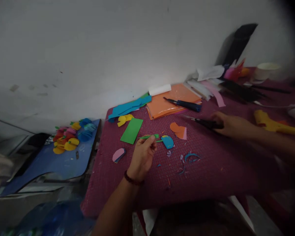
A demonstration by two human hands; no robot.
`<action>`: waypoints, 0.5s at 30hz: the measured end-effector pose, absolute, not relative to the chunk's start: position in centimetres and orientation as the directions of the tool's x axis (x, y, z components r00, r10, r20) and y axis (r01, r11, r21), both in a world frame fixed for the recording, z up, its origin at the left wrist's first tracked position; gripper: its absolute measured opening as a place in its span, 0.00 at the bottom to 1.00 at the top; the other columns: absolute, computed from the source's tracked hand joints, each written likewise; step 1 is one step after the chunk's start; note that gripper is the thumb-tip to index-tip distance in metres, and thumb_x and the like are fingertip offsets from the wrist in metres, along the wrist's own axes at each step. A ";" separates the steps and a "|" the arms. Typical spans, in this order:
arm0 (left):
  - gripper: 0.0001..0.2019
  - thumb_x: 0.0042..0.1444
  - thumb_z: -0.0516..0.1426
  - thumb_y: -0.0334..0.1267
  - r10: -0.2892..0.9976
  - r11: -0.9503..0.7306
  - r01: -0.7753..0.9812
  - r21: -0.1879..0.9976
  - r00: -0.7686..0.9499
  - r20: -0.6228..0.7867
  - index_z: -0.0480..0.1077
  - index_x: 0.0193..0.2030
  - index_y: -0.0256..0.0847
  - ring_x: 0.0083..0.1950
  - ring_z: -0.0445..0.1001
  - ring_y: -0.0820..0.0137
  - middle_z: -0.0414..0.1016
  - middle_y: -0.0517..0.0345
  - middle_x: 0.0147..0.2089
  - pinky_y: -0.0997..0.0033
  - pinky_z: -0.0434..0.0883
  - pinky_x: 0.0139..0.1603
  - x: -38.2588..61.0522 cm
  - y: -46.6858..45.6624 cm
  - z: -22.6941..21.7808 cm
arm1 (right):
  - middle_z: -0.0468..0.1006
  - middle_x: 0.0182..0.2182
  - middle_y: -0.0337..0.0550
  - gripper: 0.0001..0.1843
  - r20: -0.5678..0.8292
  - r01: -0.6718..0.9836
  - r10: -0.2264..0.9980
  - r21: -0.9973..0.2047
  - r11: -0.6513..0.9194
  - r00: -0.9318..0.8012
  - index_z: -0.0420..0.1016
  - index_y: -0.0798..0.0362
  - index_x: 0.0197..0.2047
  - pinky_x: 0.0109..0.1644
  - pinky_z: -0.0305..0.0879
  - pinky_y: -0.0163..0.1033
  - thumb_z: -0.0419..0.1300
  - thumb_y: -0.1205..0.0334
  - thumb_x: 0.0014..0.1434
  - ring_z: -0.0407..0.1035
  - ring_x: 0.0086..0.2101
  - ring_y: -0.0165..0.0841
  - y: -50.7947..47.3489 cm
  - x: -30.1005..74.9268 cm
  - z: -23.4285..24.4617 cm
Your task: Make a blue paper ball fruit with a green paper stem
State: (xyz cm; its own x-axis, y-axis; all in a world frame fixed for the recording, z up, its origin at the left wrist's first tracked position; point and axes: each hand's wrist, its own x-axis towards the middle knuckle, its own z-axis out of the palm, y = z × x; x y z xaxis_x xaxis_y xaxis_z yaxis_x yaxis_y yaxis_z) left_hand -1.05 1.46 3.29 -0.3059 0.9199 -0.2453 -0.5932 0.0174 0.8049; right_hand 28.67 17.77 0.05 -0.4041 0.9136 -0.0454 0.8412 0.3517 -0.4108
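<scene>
Toward the worktop's left edge, pinching a green strip in the curled left hand, and nearer the far edge, clasping dark-handled scissors in an outstretched right hand.

Counter: maroon, finely checked top
Green sheet: flat on it
Yellow pieces: just beyond the sheet
Orange stack: right of the sheet
Pink piece: front-left of the sheet
</scene>
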 end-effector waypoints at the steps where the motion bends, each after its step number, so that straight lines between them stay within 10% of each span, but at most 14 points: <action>1: 0.12 0.38 0.69 0.35 0.923 0.006 -0.593 0.805 -0.305 -0.232 0.70 0.22 0.36 0.25 0.67 0.80 0.69 0.65 0.22 0.79 0.62 0.26 -0.8 1.9 3.9 | 0.78 0.35 0.47 0.21 -0.079 0.772 0.911 -0.563 0.294 -0.404 0.66 0.53 0.50 0.31 0.60 0.37 0.61 0.54 0.54 0.71 0.30 0.36 17.1 28.0 0.5; 4: 0.12 0.37 0.70 0.35 0.941 -0.050 -0.589 0.807 -0.298 -0.160 0.71 0.22 0.36 0.25 0.68 0.79 0.70 0.64 0.22 0.78 0.63 0.27 0.5 3.6 5.9 | 0.76 0.37 0.46 0.29 0.003 0.363 0.831 -0.899 0.246 -0.556 0.60 0.53 0.55 0.32 0.64 0.36 0.61 0.51 0.54 0.70 0.32 0.34 14.6 25.1 1.7; 9: 0.09 0.42 0.68 0.36 0.945 -0.211 -0.563 0.799 -0.328 0.019 0.72 0.25 0.36 0.26 0.68 0.79 0.71 0.63 0.24 0.78 0.63 0.27 2.2 6.4 8.4 | 0.72 0.46 0.48 0.39 0.189 -0.133 0.662 -0.982 0.135 -0.726 0.52 0.47 0.64 0.47 0.66 0.40 0.64 0.57 0.53 0.70 0.44 0.36 12.3 20.2 2.7; 15: 0.09 0.46 0.65 0.37 0.888 -0.335 -0.415 0.846 -0.440 0.136 0.70 0.24 0.37 0.25 0.65 0.79 0.68 0.65 0.22 0.78 0.61 0.27 2.4 7.6 8.1 | 0.70 0.51 0.51 0.38 0.242 -0.174 0.610 -0.970 0.170 -0.755 0.52 0.48 0.68 0.55 0.63 0.48 0.58 0.46 0.59 0.66 0.51 0.40 11.4 18.4 2.1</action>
State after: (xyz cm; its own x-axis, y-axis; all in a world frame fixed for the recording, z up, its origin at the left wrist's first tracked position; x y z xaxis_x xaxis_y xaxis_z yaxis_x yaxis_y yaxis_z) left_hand 2.39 7.55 8.13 -0.4399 0.8877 0.1357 -0.4150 -0.3350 0.8459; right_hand 18.43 11.36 2.10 -0.7547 0.6097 0.2423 -0.1736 0.1705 -0.9699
